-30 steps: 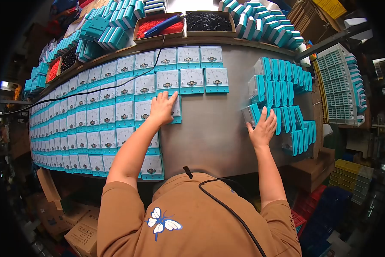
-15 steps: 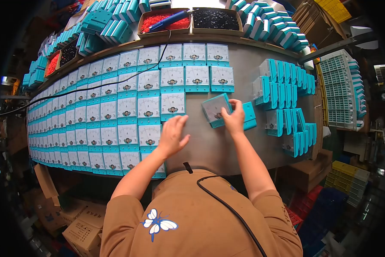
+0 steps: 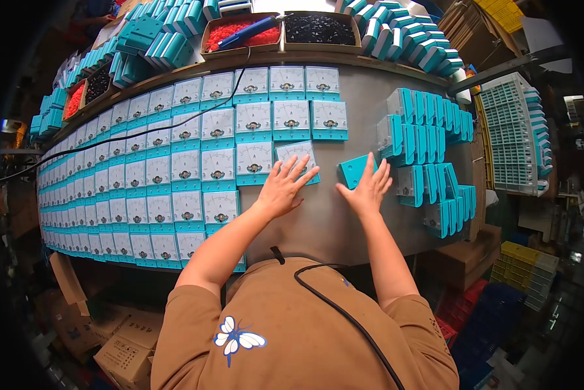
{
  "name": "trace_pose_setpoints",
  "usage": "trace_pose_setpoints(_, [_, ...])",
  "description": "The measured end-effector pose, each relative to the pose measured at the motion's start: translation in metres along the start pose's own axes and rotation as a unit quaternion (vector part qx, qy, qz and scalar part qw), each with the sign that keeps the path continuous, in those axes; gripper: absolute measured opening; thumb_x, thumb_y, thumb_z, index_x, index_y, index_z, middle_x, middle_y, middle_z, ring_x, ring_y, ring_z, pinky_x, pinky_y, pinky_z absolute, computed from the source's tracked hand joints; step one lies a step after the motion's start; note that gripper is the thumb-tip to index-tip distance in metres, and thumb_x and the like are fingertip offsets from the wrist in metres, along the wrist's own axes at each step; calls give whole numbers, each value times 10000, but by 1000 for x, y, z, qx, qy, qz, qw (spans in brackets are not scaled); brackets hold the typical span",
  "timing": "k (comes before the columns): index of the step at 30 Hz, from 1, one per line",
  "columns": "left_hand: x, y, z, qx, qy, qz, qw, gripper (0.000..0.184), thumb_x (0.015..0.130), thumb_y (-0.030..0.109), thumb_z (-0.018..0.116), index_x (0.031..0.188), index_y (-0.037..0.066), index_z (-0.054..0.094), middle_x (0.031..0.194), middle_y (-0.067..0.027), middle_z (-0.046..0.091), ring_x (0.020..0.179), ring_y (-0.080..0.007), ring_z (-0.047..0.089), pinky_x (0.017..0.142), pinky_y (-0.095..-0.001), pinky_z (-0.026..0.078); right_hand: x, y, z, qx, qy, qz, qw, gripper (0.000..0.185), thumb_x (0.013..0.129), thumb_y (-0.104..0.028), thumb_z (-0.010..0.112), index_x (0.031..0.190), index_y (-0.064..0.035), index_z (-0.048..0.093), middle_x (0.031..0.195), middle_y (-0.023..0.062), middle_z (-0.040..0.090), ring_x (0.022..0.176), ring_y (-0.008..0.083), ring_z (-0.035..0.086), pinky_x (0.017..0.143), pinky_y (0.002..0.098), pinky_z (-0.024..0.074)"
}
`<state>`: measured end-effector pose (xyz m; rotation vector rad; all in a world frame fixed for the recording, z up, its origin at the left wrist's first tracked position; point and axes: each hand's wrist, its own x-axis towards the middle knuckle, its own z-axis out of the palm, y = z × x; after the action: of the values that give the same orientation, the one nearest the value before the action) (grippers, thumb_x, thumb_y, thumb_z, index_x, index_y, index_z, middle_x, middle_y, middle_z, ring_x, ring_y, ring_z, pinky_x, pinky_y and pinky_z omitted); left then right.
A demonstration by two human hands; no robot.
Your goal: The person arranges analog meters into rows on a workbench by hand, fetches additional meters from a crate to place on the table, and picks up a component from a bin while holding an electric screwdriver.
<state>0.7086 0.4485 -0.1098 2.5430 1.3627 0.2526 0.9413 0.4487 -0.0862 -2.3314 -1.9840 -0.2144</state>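
Observation:
My left hand (image 3: 282,188) has its fingers spread, with the fingertips over the lower part of a panel meter (image 3: 294,153) with a white dial and teal body. That meter lies slightly tilted at the right end of the third row of panel meters (image 3: 254,158). To the right, my right hand (image 3: 368,188) is open, thumb and fingers apart, at the right edge of another panel meter (image 3: 352,170) whose teal back faces up. Whether the right fingers press on it I cannot tell.
Teal meters (image 3: 425,144) stand on edge in groups on the right of the metal table (image 3: 331,224). At the back are boxes of red parts (image 3: 224,32) and black parts (image 3: 321,29), and a blue electric screwdriver (image 3: 250,32). Its black cable (image 3: 142,132) crosses the rows.
The meter that my right hand held has moved left to the third row, under my left hand. My right hand has let it go and opened beside the teal-backed meter.

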Motion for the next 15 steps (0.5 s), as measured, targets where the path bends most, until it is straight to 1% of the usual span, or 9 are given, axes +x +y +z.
trace_pose_setpoints(3, [11,-13,3,47,-44,19,998,896,752,245,758,1520,305,299,1593,-40,261,1443,-290,275,1147,-519,257,-6,30,32,63,-86,-32,994,1106,621,-377,867,1489,-120,231,1386,205,407,1197,355,494,1002,458,429])
trace_pose_setpoints(5, [9,-26,7,76,-57,27,995,877,765,169,714,1517,338,295,1600,-3,255,1463,-275,252,1158,-529,247,0,36,25,216,-83,-34,972,977,674,-354,843,1451,-98,309,1314,187,479,1145,303,538,969,437,454])
trace_pose_setpoints(6, [7,-31,6,71,-56,34,995,880,762,156,707,1518,337,295,1599,-4,260,1462,-274,257,1157,-530,249,3,37,22,292,-80,-33,952,913,701,-343,831,1432,-87,348,1278,178,516,1118,278,561,953,426,466])
trace_pose_setpoints(7, [5,-36,4,65,-56,43,995,883,758,142,699,1518,337,295,1597,-5,264,1461,-273,262,1157,-531,251,6,38,24,430,-152,37,889,839,728,-333,812,1405,-72,390,1224,156,553,1071,251,582,928,411,481])
trace_pose_setpoints(8, [4,-39,4,59,-56,53,995,886,754,128,692,1518,337,295,1595,-6,269,1459,-272,267,1156,-532,253,9,38,25,555,-218,107,796,767,755,-323,793,1378,-57,433,1170,134,590,1024,224,602,903,395,495])
trace_pose_setpoints(9, [4,-39,3,53,-57,51,996,896,745,108,689,1517,334,296,1590,-4,281,1459,-267,271,1158,-529,253,14,38,27,663,-271,172,677,697,783,-313,774,1351,-42,475,1117,112,627,977,197,623,877,380,510])
trace_pose_setpoints(12, [7,-28,-10,43,-73,34,996,797,798,95,647,1504,295,335,1586,-18,285,1448,-265,290,1148,-523,259,21,21,72,749,-215,213,589,538,842,-307,720,1265,-12,568,945,48,679,873,138,637,808,347,529])
trace_pose_setpoints(14, [8,-25,-6,24,-55,25,998,795,771,116,688,1484,276,374,1570,-40,312,1436,-299,300,1140,-517,269,22,18,81,655,-267,227,669,536,858,-309,698,1282,-7,566,921,104,699,841,197,665,769,377,532])
trace_pose_setpoints(15, [9,-20,-9,15,-56,12,998,794,761,120,701,1476,268,389,1565,-52,319,1433,-309,301,1136,-514,274,17,19,86,443,-150,95,879,512,887,-287,664,1296,1,551,858,130,696,817,278,675,758,408,527])
